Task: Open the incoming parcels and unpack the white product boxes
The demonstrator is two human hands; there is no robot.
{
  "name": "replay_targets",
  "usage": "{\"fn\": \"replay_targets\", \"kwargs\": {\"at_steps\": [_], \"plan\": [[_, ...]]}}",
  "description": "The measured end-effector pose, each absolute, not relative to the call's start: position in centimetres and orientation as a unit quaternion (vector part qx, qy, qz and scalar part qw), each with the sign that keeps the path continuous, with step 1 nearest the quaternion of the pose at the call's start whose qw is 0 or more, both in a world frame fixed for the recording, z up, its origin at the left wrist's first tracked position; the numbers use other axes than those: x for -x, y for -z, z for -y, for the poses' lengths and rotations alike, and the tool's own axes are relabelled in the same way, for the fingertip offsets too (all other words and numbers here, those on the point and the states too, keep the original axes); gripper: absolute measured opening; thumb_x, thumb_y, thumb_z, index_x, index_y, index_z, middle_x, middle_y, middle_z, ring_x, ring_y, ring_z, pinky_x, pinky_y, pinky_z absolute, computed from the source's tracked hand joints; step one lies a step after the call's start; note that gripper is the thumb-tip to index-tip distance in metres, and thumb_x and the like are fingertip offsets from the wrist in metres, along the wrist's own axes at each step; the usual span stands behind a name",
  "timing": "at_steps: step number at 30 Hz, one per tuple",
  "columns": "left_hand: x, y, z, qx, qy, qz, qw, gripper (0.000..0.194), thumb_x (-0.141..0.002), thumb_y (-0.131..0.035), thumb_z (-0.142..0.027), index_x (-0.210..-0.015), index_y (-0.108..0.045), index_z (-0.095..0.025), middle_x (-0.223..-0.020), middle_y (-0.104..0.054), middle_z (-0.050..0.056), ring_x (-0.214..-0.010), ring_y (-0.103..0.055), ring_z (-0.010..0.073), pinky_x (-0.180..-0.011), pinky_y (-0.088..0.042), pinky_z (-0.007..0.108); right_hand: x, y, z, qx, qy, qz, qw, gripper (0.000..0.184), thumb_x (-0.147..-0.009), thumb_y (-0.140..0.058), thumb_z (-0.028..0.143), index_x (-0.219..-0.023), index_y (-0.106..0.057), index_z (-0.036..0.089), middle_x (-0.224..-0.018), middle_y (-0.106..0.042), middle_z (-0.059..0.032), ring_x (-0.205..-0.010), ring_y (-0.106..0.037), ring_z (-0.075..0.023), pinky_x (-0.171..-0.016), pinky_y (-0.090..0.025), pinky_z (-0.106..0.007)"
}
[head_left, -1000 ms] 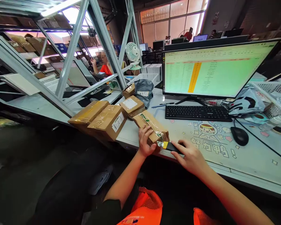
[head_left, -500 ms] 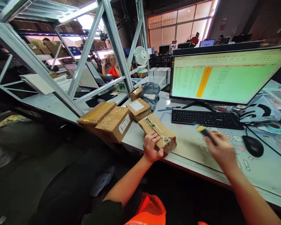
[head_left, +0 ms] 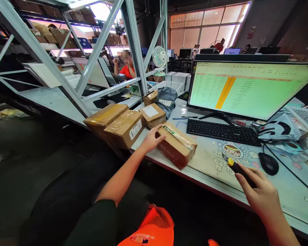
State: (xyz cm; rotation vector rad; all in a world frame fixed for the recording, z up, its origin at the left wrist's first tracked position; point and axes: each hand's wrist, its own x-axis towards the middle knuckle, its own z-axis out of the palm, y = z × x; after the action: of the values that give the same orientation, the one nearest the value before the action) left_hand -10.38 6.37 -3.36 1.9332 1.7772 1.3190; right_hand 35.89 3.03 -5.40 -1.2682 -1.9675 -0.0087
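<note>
Head view — left hand (head_left: 151,139) at taped box (head_left: 174,149), green print (head_left: 170,130) illegible, grip unclear; right hand (head_left: 263,191) round yellow-collared cutter (head_left: 236,168).

The 2 hands, the left hand (head_left: 151,139) and the right hand (head_left: 264,189), are bare, and so is each forearm: the bare left forearm (head_left: 123,176) up to the elbow, the bare right forearm (head_left: 282,222) as far as the view's lower edge. A loose, very dark green, nearly black cloth sleeve (head_left: 92,218) covers the upper left arm, its plain hem lying near the elbow. Over the torso is a bright orange vest (head_left: 156,235) of smooth fabric, with a perforated orange mesh panel (head_left: 162,218) along its upper part. It bears small white lettering (head_left: 146,236), too small to read, above a partly cut-off dark blue mark (head_left: 145,241).
</note>
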Motion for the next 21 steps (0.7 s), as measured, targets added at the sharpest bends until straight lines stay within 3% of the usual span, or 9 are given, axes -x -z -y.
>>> {"fn": "replay_targets", "kwargs": {"at_steps": [4, 6, 9, 12, 16, 21], "plan": [[4.2, 4.3, -2.3, -0.650, -0.409, -0.634, 0.093, 0.081, -0.078, -0.081, -0.063, -0.146, -0.057, -0.025, -0.127, -0.065, 0.013, -0.115, -0.067, 0.0350, -0.105, -0.055, 0.050, -31.7, 1.7, -1.7, 0.406, -0.005, 0.837, 0.366, 0.039, -0.106, -0.054, 0.048, -0.135, -0.068, 0.027, -0.117, -0.068, -0.0087, -0.096, -0.070, -0.0229, -0.080, -0.057, -0.033], [1.9, 5.1, -1.6, -0.668, -0.424, -0.604, 0.092, 0.082, -0.076, -0.085, -0.056, -0.147, -0.055, -0.028, -0.135, -0.057, 0.013, -0.125, -0.062, 0.0350, -0.111, -0.051, 0.051, -29.4, 0.5, -1.7, 0.379, 0.000, 0.866, 0.327, 0.040, -0.107, -0.051, 0.047, -0.136, -0.068, 0.025, -0.114, -0.068, -0.0100, -0.091, -0.070, -0.0227, -0.077, -0.058, -0.034], [0.5, 6.7, -2.7, -0.680, -0.480, -0.546, 0.097, 0.083, -0.078, -0.085, -0.042, -0.150, -0.046, -0.027, -0.155, -0.036, 0.016, -0.148, -0.042, 0.0361, -0.120, -0.042, 0.053, -26.9, -0.3, -2.8, 0.367, 0.047, 0.885, 0.282, 0.043, -0.108, -0.047, 0.048, -0.133, -0.069, 0.020, -0.110, -0.068, -0.0119, -0.083, -0.069, -0.0233, -0.071, -0.057, -0.035], [0.4, 7.9, -3.8, -0.683, -0.511, -0.512, 0.099, 0.078, -0.081, -0.081, -0.033, -0.148, -0.042, -0.027, -0.161, -0.030, 0.018, -0.153, -0.035, 0.0356, -0.122, -0.038, 0.056, -25.9, -0.5, -3.9, 0.371, 0.073, 0.890, 0.254, 0.043, -0.109, -0.045, 0.046, -0.132, -0.069, 0.019, -0.108, -0.067, -0.0119, -0.082, -0.068, -0.0234, -0.070, -0.056, -0.035], [0.3, 8.0, -3.7, -0.692, -0.516, -0.498, 0.076, 0.081, -0.075, -0.087, -0.042, -0.142, -0.045, -0.027, -0.153, -0.037, 0.017, -0.147, -0.040, 0.0372, -0.120, -0.039, 0.059, -26.0, -0.9, -4.5, 0.368, 0.098, 0.894, 0.238, 0.044, -0.110, -0.041, 0.047, -0.131, -0.069, 0.021, -0.104, -0.066, -0.0103, -0.078, -0.066, -0.0218, -0.066, -0.054, -0.033], [-1.2, 7.5, -2.9, -0.695, -0.507, -0.499, 0.104, 0.099, -0.077, -0.086, -0.053, -0.156, -0.033, -0.027, -0.144, -0.034, 0.016, -0.145, -0.040, 0.0360, -0.118, -0.043, 0.056, -26.1, -1.2, -3.9, 0.374, 0.104, 0.896, 0.215, 0.044, -0.110, -0.041, 0.047, -0.130, -0.070, 0.020, -0.103, -0.065, -0.0105, -0.081, -0.067, -0.0241, -0.067, -0.055, -0.036]]}}
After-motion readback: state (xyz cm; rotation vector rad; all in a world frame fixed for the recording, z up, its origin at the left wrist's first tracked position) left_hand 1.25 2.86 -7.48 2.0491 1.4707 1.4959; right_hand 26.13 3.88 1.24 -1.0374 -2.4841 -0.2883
